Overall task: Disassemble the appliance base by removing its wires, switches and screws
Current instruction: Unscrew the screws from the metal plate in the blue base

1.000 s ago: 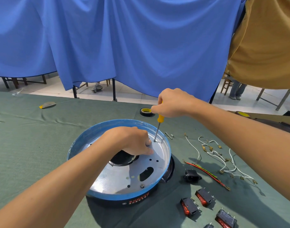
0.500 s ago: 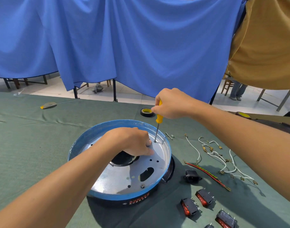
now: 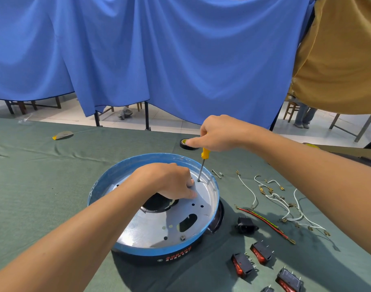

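Head view, mid-frame: the right hand [image 3: 220, 133] clamps the yellow screwdriver [image 3: 204, 160] onto a screw [image 3: 198, 180] near the appliance base's [image 3: 108, 182] upper rim, while the left hand [image 3: 167, 180], grip unclear, braces the plate [image 3: 155, 226] just beside, so a tilted tip could slip into its fingers.

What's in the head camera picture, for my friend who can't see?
A right hand holds a yellow screwdriver on a screw inside a blue-rimmed appliance base; the left hand rests on its metal plate. Wires and red switches lie beside it.
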{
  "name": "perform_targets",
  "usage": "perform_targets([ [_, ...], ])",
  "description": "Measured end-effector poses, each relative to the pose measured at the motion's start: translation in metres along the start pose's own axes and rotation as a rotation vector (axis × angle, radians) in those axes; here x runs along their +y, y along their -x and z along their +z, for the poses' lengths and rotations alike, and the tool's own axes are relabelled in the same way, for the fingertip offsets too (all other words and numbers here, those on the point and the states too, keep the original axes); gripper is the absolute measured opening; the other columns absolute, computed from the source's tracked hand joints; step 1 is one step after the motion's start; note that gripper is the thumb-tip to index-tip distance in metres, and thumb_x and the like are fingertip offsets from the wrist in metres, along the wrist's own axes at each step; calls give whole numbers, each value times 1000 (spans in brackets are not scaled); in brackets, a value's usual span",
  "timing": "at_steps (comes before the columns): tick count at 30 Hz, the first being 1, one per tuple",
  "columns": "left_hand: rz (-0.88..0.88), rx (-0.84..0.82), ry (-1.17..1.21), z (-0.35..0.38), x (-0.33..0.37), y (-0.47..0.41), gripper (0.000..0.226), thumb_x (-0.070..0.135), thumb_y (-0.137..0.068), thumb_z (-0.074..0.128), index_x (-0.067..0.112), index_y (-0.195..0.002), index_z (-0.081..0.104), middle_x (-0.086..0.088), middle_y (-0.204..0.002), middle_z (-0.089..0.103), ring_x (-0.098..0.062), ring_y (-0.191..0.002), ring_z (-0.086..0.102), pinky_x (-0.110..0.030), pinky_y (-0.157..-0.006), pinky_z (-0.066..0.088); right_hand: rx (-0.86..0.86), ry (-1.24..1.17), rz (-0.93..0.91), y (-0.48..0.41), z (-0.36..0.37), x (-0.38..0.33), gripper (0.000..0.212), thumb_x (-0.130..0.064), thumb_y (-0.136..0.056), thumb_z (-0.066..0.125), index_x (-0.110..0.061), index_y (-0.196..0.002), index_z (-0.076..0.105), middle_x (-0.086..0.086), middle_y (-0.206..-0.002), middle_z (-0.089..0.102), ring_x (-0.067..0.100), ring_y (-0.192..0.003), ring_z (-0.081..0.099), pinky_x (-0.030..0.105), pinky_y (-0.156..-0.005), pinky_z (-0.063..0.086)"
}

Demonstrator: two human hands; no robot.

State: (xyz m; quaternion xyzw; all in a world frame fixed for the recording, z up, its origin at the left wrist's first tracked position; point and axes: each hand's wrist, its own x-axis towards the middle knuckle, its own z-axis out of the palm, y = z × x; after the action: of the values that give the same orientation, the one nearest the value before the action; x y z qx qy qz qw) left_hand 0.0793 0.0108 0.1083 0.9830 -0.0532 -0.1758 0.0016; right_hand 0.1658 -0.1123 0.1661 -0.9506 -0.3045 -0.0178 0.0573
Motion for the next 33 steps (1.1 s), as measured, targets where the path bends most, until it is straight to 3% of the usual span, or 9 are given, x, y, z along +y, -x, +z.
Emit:
perform_targets([
  [2, -2, -2, 2, 0, 0, 0, 45, 51, -100, 38, 30, -137, 52, -4, -128, 55, -24, -111, 50, -33, -80, 35, 46, -9, -3, -1, 0, 1, 46, -48, -87, 56, -4, -79, 64, 11, -66, 58, 24, -63, 53, 28, -53, 37],
  [5, 1, 0, 3, 0, -1, 0, 44, 51, -100, 38, 31, -137, 51, -4, -129, 55, -24, -112, 50, -32, -80, 35, 35, -52, -30, -1, 0, 1, 29, -29, -81, 60, -5, -93, 70, 18, -88, 69, 24, -70, 55, 28, -55, 39],
  [10, 6, -3, 4, 0, -2, -1, 44, 51, -100, 38, 31, -137, 51, -3, -131, 55, -25, -117, 49, -33, -82, 35, 44, -34, 9, -2, 2, 1, 44, -49, -85, 57, -7, -89, 69, 8, -77, 67, 23, -70, 61, 26, -51, 39],
  [15, 10, -1, 3, 0, -2, -2, 44, 50, -100, 38, 30, -137, 51, -3, -129, 55, -24, -113, 50, -32, -80, 35, 24, -61, 0, -2, 1, 1, 34, -33, -79, 60, -7, -98, 70, 15, -97, 70, 24, -78, 64, 28, -57, 45],
  [21, 9, -1, 2, 0, -1, -1, 45, 50, -100, 39, 31, -138, 50, -3, -129, 55, -21, -108, 49, -31, -79, 34, 96, 2, 47, 0, 3, -1, 38, -43, -84, 59, -7, -95, 67, 5, -74, 61, 24, -72, 57, 34, -59, 45],
  [23, 8, 3, 3, 0, -1, 0, 45, 51, -100, 39, 31, -139, 50, -3, -130, 55, -21, -108, 49, -31, -79, 34, 72, -29, 36, 2, 2, -1, 34, -32, -81, 61, -5, -101, 68, 13, -88, 68, 29, -80, 62, 40, -63, 52],
  [25, 5, 5, 3, 0, -1, -1, 45, 51, -100, 39, 31, -139, 50, -3, -131, 55, -22, -113, 50, -32, -81, 35, 25, -82, 23, 4, 0, -2, 31, -30, -78, 63, -7, -99, 69, 12, -96, 70, 22, -74, 62, 29, -52, 48],
  [28, 4, 8, 0, 1, -1, -1, 45, 52, -100, 39, 31, -138, 50, -3, -131, 55, -24, -114, 50, -32, -82, 35, -21, -189, 18, 6, -2, -2, 16, -28, -79, 68, -14, -87, 67, 2, -79, 64, 12, -61, 55, 14, -38, 39],
  [33, 10, 17, 6, 2, -3, -3, 46, 52, -99, 39, 30, -138, 51, -3, -132, 54, -24, -112, 51, -32, -81, 35, 4, -490, -6, 6, -9, 1, 28, -28, -80, 77, -9, -68, 63, 2, -61, 54, 13, -59, 52, 20, -53, 52],
])
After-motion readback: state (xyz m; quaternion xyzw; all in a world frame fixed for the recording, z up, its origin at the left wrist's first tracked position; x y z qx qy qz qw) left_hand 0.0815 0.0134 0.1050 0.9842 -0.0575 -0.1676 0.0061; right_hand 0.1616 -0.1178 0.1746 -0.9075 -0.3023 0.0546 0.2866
